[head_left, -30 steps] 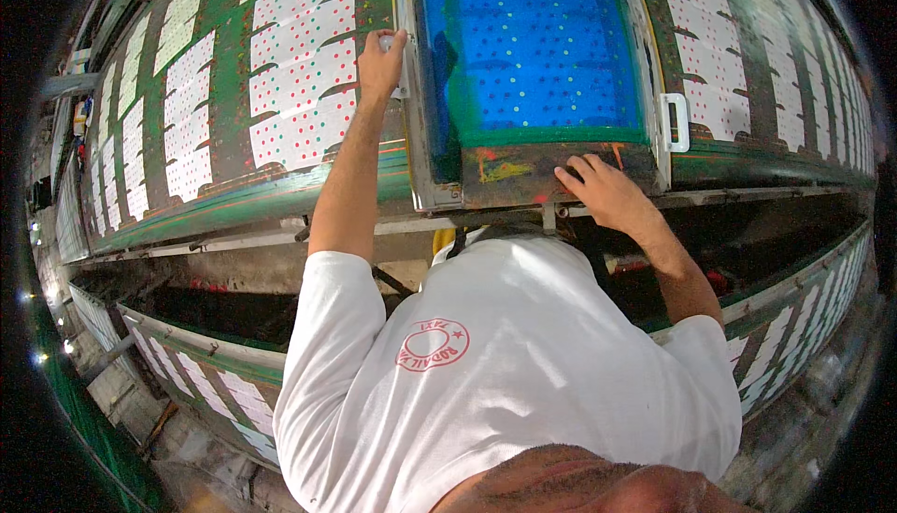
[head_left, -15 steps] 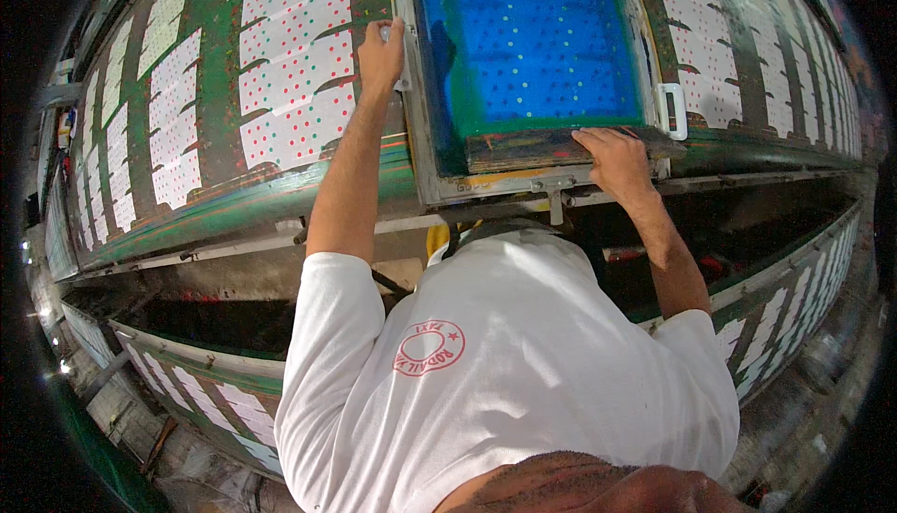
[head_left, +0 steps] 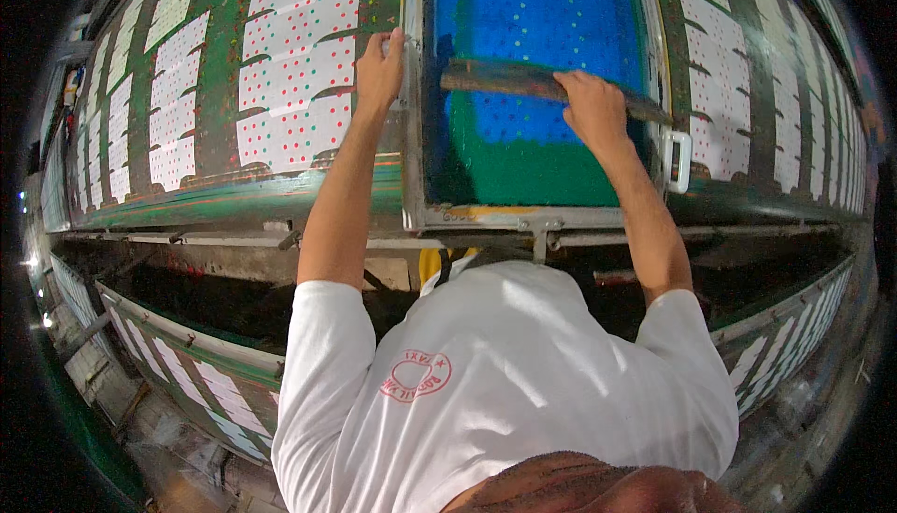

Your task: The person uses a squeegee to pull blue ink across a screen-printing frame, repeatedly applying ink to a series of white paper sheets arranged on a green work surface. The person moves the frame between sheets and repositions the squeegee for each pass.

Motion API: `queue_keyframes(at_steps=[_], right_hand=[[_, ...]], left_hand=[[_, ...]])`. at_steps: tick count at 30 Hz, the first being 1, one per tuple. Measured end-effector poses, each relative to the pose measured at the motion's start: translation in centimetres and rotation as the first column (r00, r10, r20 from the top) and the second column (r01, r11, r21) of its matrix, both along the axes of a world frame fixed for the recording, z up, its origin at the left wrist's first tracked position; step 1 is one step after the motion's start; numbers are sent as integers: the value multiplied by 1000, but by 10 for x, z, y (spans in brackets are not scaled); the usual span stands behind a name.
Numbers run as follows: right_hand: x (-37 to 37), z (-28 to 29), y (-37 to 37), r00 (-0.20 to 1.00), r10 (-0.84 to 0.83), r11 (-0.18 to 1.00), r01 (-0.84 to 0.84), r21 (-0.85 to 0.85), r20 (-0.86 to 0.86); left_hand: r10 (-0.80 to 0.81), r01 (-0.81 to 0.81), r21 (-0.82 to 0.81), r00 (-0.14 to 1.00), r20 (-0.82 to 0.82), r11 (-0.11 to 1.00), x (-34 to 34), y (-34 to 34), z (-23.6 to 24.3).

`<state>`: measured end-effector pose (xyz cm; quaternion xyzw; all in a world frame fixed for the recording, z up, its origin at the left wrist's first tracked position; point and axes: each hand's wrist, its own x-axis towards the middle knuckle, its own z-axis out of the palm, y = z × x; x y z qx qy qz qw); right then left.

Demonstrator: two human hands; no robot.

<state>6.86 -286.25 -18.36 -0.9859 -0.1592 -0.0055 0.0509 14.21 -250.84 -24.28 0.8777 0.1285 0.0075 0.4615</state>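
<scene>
Holding bar (head_left: 500,79) in right grip (head_left: 596,109), partway up blue screen (head_left: 542,8) at one o'clock; cannot tell hold of left grip (head_left: 378,74) at eleven, near already-dotted sheets (head_left: 294,74).

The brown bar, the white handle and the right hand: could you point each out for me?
Brown bar (head_left: 505,79): head view, on its length left of the hand.
White handle (head_left: 685,163): head view, on its outer side.
Right hand (head_left: 595,111): head view, on the back of it.
</scene>
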Motion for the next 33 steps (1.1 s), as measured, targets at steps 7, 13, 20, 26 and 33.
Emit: queue_keyframes(at_steps=[7, 13, 20, 26, 33], right_hand=[[208, -15, -11, 991, 39, 999, -40, 2, 127], [337, -12, -23, 995, 69, 996, -64, -66, 71], [403, 3, -35, 996, 92, 989, -90, -115, 5], [408, -8, -34, 979, 198, 975, -201, -93, -39], [307, -12, -32, 967, 251, 961, -254, -105, -43]], left_hand=[[20, -19, 11, 1000, -13, 1000, 1, 1, -1], [11, -11, 100, 1000, 6, 995, -2, -1, -2], [-6, 16, 202, 999, -50, 979, -4, -7, 10], [-5, 15, 218, 999, -48, 976, -4, -6, 9], [-7, 10, 211, 1000, -17, 977, -1, -5, 4]])
